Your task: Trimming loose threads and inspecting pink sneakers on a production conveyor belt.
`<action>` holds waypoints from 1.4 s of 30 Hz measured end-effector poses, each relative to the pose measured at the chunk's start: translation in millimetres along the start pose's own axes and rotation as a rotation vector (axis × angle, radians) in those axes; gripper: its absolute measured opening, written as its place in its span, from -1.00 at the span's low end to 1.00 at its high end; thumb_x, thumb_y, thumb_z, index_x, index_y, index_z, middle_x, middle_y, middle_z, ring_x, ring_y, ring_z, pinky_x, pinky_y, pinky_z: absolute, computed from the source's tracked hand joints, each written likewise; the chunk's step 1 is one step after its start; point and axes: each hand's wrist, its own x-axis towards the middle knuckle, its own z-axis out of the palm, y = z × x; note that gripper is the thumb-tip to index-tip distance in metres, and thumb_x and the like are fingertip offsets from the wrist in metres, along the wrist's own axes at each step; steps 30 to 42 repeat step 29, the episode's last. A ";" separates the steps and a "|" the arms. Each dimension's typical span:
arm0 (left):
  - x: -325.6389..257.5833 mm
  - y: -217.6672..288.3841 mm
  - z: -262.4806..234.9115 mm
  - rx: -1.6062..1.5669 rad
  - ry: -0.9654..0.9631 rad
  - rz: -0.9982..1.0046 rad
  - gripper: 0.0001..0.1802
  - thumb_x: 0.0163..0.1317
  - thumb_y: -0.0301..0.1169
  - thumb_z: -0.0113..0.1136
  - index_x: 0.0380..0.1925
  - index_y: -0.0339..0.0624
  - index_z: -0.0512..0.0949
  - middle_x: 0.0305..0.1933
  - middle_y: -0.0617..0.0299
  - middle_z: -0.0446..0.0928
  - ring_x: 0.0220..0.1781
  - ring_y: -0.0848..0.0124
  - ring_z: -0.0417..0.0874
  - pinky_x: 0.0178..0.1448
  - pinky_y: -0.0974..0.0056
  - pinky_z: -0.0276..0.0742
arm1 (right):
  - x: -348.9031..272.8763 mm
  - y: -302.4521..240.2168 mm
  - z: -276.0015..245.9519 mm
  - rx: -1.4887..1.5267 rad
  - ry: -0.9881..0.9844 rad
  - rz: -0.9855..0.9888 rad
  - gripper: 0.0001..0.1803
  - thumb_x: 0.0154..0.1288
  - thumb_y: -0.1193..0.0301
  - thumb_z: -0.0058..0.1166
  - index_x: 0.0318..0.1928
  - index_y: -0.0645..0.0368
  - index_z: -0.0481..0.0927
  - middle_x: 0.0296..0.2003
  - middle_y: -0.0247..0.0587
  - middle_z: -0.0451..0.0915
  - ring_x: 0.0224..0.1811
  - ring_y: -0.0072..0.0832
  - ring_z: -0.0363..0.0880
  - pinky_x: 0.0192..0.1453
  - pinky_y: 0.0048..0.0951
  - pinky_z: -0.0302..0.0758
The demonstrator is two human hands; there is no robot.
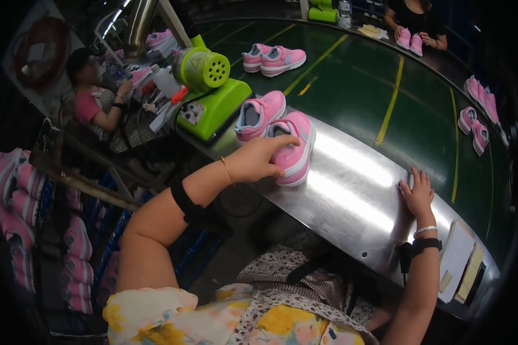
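Observation:
A pink sneaker (300, 150) with a white sole stands on the metal worktop (351, 201), and my left hand (261, 159) grips it, thumb on the near side and fingers over the top. Just behind it is a second pink sneaker (263, 112), beside the green machine. Flat on the worktop's far edge, next to the green belt, my right hand (418, 194) rests with its fingers spread and holds nothing.
A bright green machine (210, 95) stands left of the sneakers. Sneaker pairs (276, 59) sit on the green conveyor belt (357, 86). Papers (457, 261) lie at the worktop's right end. Racks of pink shoes (17, 213) are at left. Two co-workers (101, 103) work nearby.

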 end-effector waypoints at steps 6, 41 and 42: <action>-33.7 53.3 -4.9 -0.133 0.078 -0.141 -0.38 -0.03 -0.54 0.32 0.11 -0.11 0.39 0.04 0.23 0.49 -0.06 0.44 0.53 -0.02 0.33 0.49 | 11.2 20.7 6.5 -0.057 -0.048 0.059 -0.30 0.25 -0.19 -0.17 0.29 -0.12 0.27 0.30 -0.19 0.23 0.40 -0.25 0.08 0.42 0.13 -0.18; -170.5 31.9 -46.2 -0.134 0.966 -0.469 -0.42 -0.08 -0.60 0.31 0.02 -0.10 0.39 0.07 0.24 0.32 0.07 0.43 0.38 0.20 0.34 0.34 | 23.4 33.4 10.6 -0.078 -0.047 -0.001 -0.31 0.27 -0.13 -0.13 0.29 -0.02 0.27 0.18 -0.04 0.32 0.30 -0.17 0.22 0.39 0.10 -0.04; -170.5 31.9 -46.2 -0.134 0.966 -0.469 -0.42 -0.08 -0.60 0.31 0.02 -0.10 0.39 0.07 0.24 0.32 0.07 0.43 0.38 0.20 0.34 0.34 | 23.4 33.4 10.6 -0.078 -0.047 -0.001 -0.31 0.27 -0.13 -0.13 0.29 -0.02 0.27 0.18 -0.04 0.32 0.30 -0.17 0.22 0.39 0.10 -0.04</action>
